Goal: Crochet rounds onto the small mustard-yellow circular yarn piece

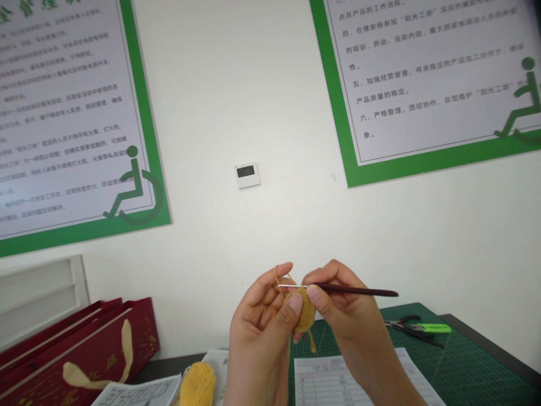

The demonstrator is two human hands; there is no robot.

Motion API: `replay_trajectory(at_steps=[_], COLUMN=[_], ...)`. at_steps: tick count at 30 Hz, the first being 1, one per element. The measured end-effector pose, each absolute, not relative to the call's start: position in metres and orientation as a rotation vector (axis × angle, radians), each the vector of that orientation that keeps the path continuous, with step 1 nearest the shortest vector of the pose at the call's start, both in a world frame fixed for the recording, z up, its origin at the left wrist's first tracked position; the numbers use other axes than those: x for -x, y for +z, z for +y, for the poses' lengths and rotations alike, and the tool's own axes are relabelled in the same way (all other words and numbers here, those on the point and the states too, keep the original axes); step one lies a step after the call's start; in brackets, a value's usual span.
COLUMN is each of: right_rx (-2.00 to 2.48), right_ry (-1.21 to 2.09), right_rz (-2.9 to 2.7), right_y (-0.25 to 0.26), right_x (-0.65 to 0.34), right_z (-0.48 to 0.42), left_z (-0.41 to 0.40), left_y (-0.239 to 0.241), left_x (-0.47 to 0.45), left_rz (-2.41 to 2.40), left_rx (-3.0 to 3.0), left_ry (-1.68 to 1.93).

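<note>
My left hand (268,316) pinches a small round piece of mustard-yellow crochet (305,317) between thumb and fingers. A strand of the same yarn loops over its raised index finger. In my right hand (344,301) is a crochet hook (359,290) with a dark handle, held near its metal shaft. The shaft points left, across the top edge of the crochet piece, and its tip lies close to the yarn strand by my left index finger. A short yarn tail hangs below the piece. Part of the crochet is hidden behind my left thumb.
A yellow yarn ball (198,383) sits at lower left near printed papers (141,392). Dark red gift bags (105,349) stand farther left. A green cutting mat (465,361) bears a printed sheet (333,380) and pliers (406,326). Behind is a white wall with posters and a thermostat (247,176).
</note>
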State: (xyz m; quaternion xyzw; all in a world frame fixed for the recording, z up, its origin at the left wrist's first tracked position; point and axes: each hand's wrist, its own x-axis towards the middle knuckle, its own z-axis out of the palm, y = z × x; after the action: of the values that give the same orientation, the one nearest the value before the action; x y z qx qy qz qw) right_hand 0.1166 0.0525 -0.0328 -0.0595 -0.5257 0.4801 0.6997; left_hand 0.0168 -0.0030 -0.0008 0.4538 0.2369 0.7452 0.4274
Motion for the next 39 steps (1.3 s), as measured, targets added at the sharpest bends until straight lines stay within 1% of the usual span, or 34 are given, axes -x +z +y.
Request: replay_trajectory(at_steps=[8,14,20,24,31,39], right_rx=[0.095,0.099,0.233,0.204,0.179,0.168], right_ry=[1.201,1.272,1.101,1.043,1.009,1.063], right_rz=[-1.153,-1.152,-1.247,-1.290,-1.256,-1.229], right_y=[-0.032,-0.029,-0.027,-0.030,-0.031,-0.031], right_x=[-0.116,-0.116,-0.124,-0.126,-0.124,-0.122], right_z=[0.053,0.050,0.049,0.054,0.057,0.057], left_z=[-0.003,-0.004,-0.003,-0.004,-0.004,-0.002], left_y=[0.000,0.001,0.000,0.000,0.001,-0.001], left_x=[-0.017,-0.020,-0.021,-0.023,-0.023,-0.021], left_rz=[0.627,0.692,0.711,0.705,0.678,0.646], left_rx=[-1.198,-1.138,-1.160,-1.146,-1.126,-1.144], left_ry=[1.890,1.952,2.021,2.031,2.009,1.960])
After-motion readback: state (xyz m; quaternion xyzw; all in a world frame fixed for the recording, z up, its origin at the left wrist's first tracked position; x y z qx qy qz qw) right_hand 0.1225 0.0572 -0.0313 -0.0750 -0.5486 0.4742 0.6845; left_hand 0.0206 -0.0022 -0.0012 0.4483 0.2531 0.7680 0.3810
